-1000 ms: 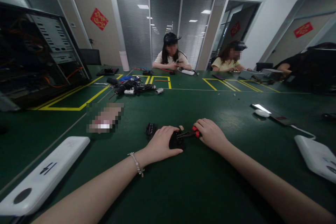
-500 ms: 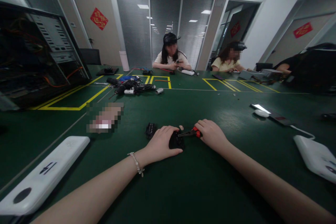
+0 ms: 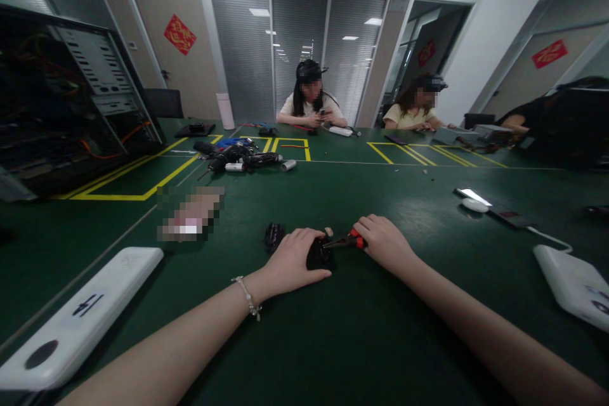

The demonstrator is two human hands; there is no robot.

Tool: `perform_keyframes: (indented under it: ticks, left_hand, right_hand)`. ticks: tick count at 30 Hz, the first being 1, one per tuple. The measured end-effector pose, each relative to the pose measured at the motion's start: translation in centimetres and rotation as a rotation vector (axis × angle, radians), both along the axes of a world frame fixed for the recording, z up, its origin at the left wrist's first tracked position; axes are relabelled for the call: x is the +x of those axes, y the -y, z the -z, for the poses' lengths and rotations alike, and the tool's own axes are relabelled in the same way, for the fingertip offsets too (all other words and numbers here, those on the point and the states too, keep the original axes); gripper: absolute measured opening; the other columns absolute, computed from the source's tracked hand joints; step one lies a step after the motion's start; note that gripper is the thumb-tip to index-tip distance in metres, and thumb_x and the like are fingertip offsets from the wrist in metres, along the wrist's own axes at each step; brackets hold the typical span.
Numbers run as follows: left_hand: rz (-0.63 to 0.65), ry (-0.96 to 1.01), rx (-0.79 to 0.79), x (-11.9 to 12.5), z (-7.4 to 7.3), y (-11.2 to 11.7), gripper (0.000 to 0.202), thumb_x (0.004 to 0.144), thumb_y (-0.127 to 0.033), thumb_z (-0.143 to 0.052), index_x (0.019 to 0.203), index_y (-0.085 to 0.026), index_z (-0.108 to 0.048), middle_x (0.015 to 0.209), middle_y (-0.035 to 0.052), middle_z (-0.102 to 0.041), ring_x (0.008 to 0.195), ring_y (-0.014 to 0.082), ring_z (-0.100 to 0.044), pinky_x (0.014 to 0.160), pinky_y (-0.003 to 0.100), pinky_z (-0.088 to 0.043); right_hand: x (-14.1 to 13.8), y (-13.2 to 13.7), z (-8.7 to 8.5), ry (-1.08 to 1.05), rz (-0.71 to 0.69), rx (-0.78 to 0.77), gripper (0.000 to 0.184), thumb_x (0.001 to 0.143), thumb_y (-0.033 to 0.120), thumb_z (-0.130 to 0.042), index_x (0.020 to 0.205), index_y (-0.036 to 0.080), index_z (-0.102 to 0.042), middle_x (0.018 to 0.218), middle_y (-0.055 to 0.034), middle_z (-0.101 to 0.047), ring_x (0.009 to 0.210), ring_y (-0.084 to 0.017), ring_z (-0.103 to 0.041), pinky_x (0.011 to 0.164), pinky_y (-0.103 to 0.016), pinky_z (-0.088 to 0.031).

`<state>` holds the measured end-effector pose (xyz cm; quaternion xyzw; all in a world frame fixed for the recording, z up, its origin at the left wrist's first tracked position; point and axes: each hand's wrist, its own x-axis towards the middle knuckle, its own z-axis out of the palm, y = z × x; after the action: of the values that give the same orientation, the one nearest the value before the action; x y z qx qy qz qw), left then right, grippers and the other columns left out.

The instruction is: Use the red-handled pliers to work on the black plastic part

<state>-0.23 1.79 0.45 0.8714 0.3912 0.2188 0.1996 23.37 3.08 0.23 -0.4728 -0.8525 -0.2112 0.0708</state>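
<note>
My left hand (image 3: 294, 258) is closed around a small black plastic part (image 3: 320, 256) on the green table, thumb at its near edge and fingers at its far side. My right hand (image 3: 383, 240) grips red-handled needle-nose pliers (image 3: 356, 239). Their jaws point left and reach the black part; whether they pinch anything is too small to tell. Just left of my left hand sits another black piece (image 3: 273, 236). A small tan piece (image 3: 328, 231) lies beyond the plier tips.
A white power bank (image 3: 95, 311) lies at left, near a blurred phone (image 3: 195, 212). Tangled cables (image 3: 238, 155) and an open computer case (image 3: 76, 101) are farther back. At right are a phone (image 3: 509, 216) and another white device (image 3: 573, 285). Several people sit across the table.
My hands, the pliers and the black part stay almost where they were. No clear change shows in what either hand holds.
</note>
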Motion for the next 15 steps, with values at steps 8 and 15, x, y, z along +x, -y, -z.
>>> perform_keyframes:
  ticks: [8, 15]
  left_hand:
    - [-0.008, 0.001, -0.023, 0.11, -0.14, 0.09, 0.057, 0.064, -0.045, -0.062, 0.113, -0.024, -0.041, 0.114, 0.0057, -0.048, 0.106, 0.0264, -0.043, 0.088, 0.043, -0.035]
    - [0.0, 0.004, 0.013, 0.13, 0.1, -0.02, 0.058, 0.064, -0.044, -0.063, 0.113, -0.023, -0.041, 0.112, 0.0054, -0.049, 0.104, 0.0256, -0.044, 0.087, 0.041, -0.035]
  right_hand:
    - [-0.1, 0.03, 0.11, -0.005, 0.002, 0.016, 0.022, 0.063, 0.008, -0.052, 0.083, 0.017, -0.055, 0.084, -0.0059, -0.057, 0.075, -0.018, -0.048, 0.066, -0.029, -0.037]
    - [-0.29, 0.07, 0.01, 0.002, -0.009, 0.0, 0.023, 0.063, 0.009, -0.053, 0.085, 0.016, -0.055, 0.086, -0.0064, -0.057, 0.076, -0.018, -0.048, 0.067, -0.029, -0.036]
